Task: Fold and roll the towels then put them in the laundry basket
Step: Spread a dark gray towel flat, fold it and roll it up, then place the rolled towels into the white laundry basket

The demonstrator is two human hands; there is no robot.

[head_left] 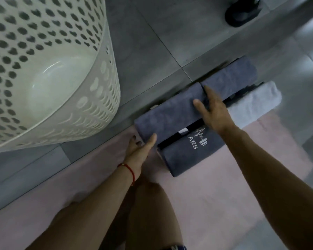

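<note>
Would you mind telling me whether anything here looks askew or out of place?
Nothing looks damaged or spilled. The dark grey towel is only partly rolled, its logo end still flat on the pink mat. The laundry basket looks empty.

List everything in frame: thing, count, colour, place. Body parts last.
laundry basket: 1, white, perforated, upper left on the floor, nothing visible inside
dark towel rolls: 3, dark grey-blue, centre, along the mat's far edge; the nearest has white lettering
light towel roll: 1, pale grey, right of the dark ones
mat: 1, pink, under the towels and the person
floor: grey tiles, top and left
dark object: 1, black, top right, cannot identify
bracelet: 1, red, left wrist
left hand: at the left end of the dark roll
right hand: fingers spread on the dark rolls
leg: bare, bottom centre
</note>
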